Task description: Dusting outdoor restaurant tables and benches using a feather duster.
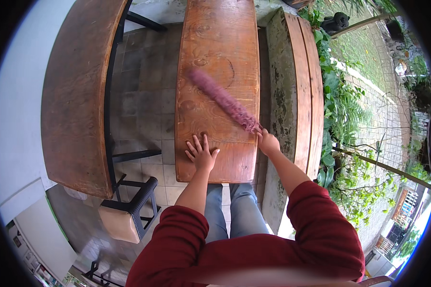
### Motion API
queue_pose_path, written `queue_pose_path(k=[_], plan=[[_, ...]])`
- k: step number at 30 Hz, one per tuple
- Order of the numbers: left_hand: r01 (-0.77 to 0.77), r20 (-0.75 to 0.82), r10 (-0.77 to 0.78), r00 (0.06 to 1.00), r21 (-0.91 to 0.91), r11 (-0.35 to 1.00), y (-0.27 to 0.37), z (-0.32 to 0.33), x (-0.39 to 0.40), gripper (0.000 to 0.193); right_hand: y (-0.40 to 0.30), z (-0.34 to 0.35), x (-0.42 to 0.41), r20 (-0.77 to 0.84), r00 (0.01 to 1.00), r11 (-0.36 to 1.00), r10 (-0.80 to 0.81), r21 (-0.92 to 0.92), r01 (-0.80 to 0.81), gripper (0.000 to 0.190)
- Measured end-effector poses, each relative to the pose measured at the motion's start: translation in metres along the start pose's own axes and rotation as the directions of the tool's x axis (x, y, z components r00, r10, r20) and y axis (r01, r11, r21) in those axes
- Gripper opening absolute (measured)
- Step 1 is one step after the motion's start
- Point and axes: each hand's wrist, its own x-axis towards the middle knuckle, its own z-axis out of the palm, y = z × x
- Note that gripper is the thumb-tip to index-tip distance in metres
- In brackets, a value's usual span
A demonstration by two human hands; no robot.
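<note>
My right hand (268, 142) grips the handle of a fluffy pink duster (224, 102) at the right edge of a long wooden table (219, 161). The duster's head slants up and left across the tabletop, its far end blurred. Fingers spread and holding nothing, my left hand (203, 154) rests on the near part of the same tabletop, below and left of the duster.
A second wooden table (79, 97) with black legs stands at the left. Near its front end is a stool with a beige seat (119, 222). Along the right run a low weathered wall (282, 79), a wooden plank bench (305, 93) and leafy plants (330, 89).
</note>
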Motion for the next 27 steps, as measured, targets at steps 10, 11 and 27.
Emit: queue_pose_path(k=[10,11,27], plan=[[-0.277,0.350,0.190,0.917,0.217,0.936,-0.042,-0.015,-0.022,0.117,-0.014,0.075,-0.119,0.164,0.964,0.971,-0.208,0.154,0.183,0.042],[-0.251,0.408,0.122,0.905,0.281,0.926,-0.047,-0.014,-0.024,0.118,-0.016,0.062,-0.114,0.217,0.958,0.981,-0.189,0.088,0.173,0.042],[-0.048,-0.024,0.049,0.999,0.044,0.998,-0.043,0.052,-0.085,0.082,-0.007,0.038,-0.082,0.299,0.900,0.928,-0.318,-0.095,0.360,0.046]])
